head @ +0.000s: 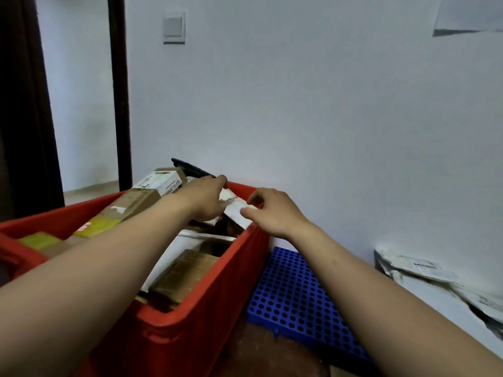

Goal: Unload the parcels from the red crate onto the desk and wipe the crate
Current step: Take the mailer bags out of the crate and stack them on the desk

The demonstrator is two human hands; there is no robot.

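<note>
The red crate [206, 303] fills the lower left, packed with several parcels: brown cardboard boxes [187, 270], a long box with a white label [147, 194] and yellow-taped packets [40, 239]. At the crate's far right corner lies a flat white parcel [238, 213]. My left hand [206, 198] grips its left end. My right hand [268, 210] pinches its right edge over the crate rim.
A blue perforated pallet [294, 297] lies on the floor right of the crate. Several white mailer bags [435, 276] are piled by the wall at the right. A black item [190, 168] sticks up behind the crate. A dark door frame [119, 91] stands at left.
</note>
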